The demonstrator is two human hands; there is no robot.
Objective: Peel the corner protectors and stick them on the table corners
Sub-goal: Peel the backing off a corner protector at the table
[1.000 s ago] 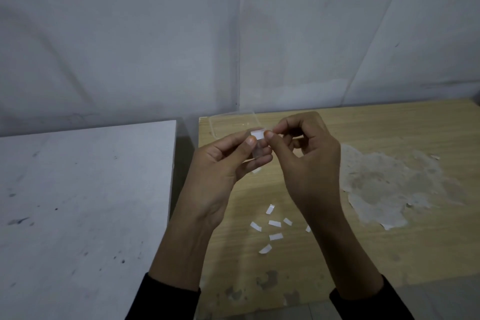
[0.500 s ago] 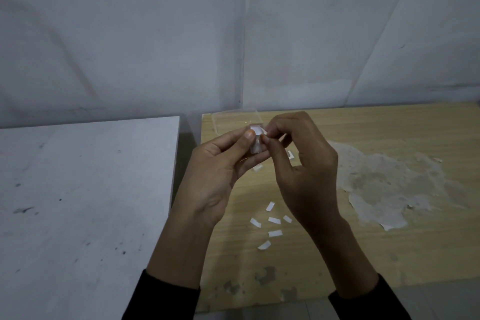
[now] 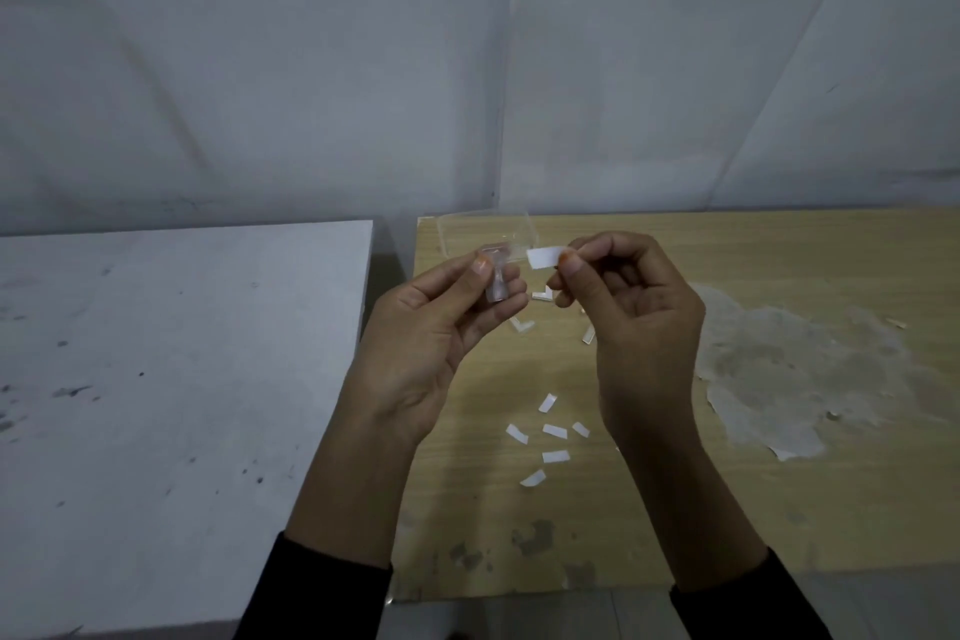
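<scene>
Left hand [image 3: 431,348]: a clear corner protector [image 3: 497,283] is gripped between the thumb and the curled fingers, and is held up above the wooden table [image 3: 779,265].
Right hand [image 3: 639,322]: a white backing strip [image 3: 544,256] is pinched between the thumb and the forefinger; the other fingers are curled in.
Corner protector: it is found in the left hand, just beside the strip. Whether the two touch cannot be told.
Clear box [image 3: 467,226]: it is placed at the far left corner of the wooden table, behind the hands.
Loose protectors [image 3: 522,325]: a few are seen lying on the wood under the hands.
Paper strips [image 3: 555,456]: several white pieces are scattered on the wood between the two forearms.
Worn patch [image 3: 789,369]: a pale, peeled area is seen on the wood at the right.
White table [image 3: 182,353]: it is set at the left, apart from the wooden one by a narrow gap.
</scene>
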